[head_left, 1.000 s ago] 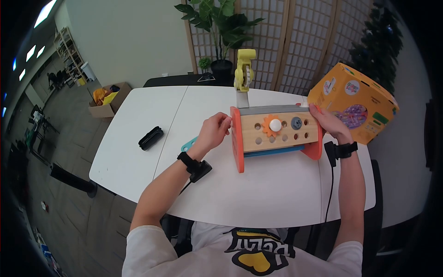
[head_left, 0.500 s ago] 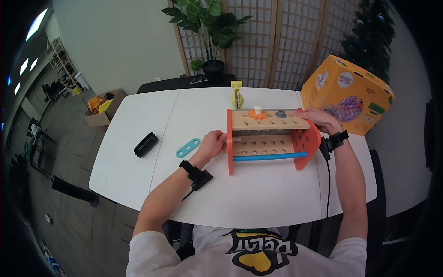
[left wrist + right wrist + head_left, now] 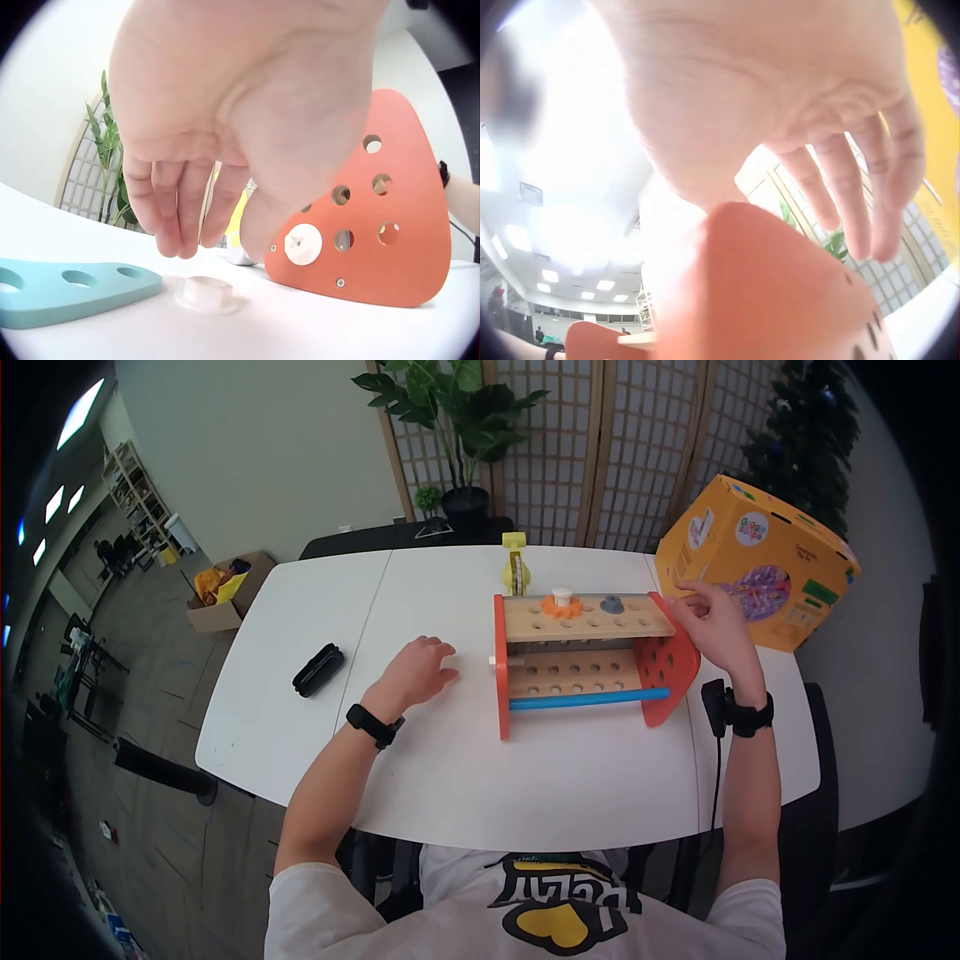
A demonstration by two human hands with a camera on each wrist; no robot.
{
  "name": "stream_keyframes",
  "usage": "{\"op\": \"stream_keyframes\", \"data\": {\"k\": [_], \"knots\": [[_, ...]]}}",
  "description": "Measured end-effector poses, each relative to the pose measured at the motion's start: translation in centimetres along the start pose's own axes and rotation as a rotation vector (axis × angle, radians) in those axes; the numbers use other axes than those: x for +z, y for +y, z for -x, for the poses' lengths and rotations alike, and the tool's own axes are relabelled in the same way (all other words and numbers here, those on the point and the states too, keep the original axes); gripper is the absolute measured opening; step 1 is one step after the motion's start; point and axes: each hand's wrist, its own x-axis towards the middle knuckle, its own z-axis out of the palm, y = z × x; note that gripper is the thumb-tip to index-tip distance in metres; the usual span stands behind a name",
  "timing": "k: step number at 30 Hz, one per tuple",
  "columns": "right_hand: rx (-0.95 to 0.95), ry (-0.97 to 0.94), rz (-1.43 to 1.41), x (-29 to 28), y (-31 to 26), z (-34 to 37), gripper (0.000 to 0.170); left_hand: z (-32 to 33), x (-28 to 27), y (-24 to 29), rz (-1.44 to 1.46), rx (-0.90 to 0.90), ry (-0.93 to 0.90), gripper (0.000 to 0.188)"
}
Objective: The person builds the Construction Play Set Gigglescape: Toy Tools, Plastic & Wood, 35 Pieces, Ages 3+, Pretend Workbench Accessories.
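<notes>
A toy workbench with red end panels [image 3: 502, 670], a wooden perforated top [image 3: 588, 623] and a blue rod [image 3: 590, 699] stands on the table. An orange gear [image 3: 562, 606] and a grey knob [image 3: 611, 604] sit on its top. A white screw [image 3: 304, 244] is set in the left panel. My left hand [image 3: 413, 675], fingers loosely bent and holding nothing, hovers left of it. Below those fingers lie a small white flanged piece [image 3: 208, 293] and a turquoise strip with holes [image 3: 90, 291], which the hand hides in the head view. My right hand [image 3: 716, 627] is at the right panel, fingers extended.
A black case [image 3: 319, 670] lies on the left of the white table [image 3: 430, 780]. Behind the workbench is a yellow toy piece [image 3: 515, 565]. A large yellow-orange box [image 3: 770, 570] stands at the back right.
The workbench has tipped so its top and blue rod show. My left hand has moved left, off the white screw in the left panel. My right hand has loosened from the top's right end.
</notes>
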Motion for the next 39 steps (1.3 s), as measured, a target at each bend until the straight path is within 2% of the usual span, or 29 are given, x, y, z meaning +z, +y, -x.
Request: {"op": "stream_keyframes", "data": {"k": [3, 6, 9, 10, 12, 16, 19, 21, 26, 29, 32, 35, 38, 39], "knots": [[-0.266, 0.134, 0.013, -0.1, -2.1, 2.6, 0.046, 0.1, 1.4, -1.0, -0.047, 0.022, -0.123, 0.028], [-0.396, 0.126, -0.108, 0.2, -3.9, 4.4, 0.037, 0.2, 1.5, -0.8, 0.045, 0.063, -0.038, 0.025], [-0.346, -0.059, -0.294, 0.4, -6.4, 6.1, 0.031, 0.8, -1.3, 2.0, 0.349, 0.085, 0.152, 0.026], [-0.428, -0.063, -0.327, 1.0, -7.0, 6.4, 0.030, 0.9, -2.5, 2.9, 0.421, 0.088, 0.202, 0.025], [-0.474, -0.158, -0.365, 2.0, -8.1, 6.6, 0.032, 1.3, -4.8, 4.6, 0.567, 0.092, 0.301, 0.024], [-0.515, -0.307, -0.539, 5.0, -10.2, 6.6, 0.036, 2.1, -6.8, 8.4, 0.899, 0.223, 0.512, 0.016], [-0.373, -0.417, -0.996, 7.1, -12.1, 6.9, 0.038, 3.3, -7.9, 10.7, 0.591, 0.368, 0.557, 0.018], [-0.371, -0.416, -1.104, 8.1, -12.0, 6.5, 0.039, 3.2, -7.1, 11.3, 0.450, 0.446, 0.669, 0.024], [-0.235, -0.436, -1.220, 8.9, -11.1, 5.6, 0.032, 2.4, -5.5, 11.5, 0.322, 0.527, 0.727, 0.023], [-0.212, -0.409, -1.212, 9.5, -10.1, 5.4, 0.024, 2.4, -5.3, 11.5, 0.263, 0.558, 0.699, 0.023], [-0.165, -0.437, -1.076, 10.0, -8.8, 5.6, 0.021, 3.1, -6.2, 11.8, 0.433, 0.503, 0.631, 0.018], [-0.315, -0.472, -0.540, 11.1, -7.2, 5.4, 0.017, 2.5, -5.8, 9.1, 0.515, 0.259, 0.654, 0.014], [-0.354, -0.457, -0.299, 12.6, -6.3, 4.5, 0.012, 0.2, -3.2, 5.6, 0.595, -0.002, 0.455, 0.016], [-0.353, -0.454, -0.226, 12.9, -6.3, 4.0, 0.012, -0.3, -2.0, 5.0, 0.572, -0.032, 0.366, 0.017]]}}
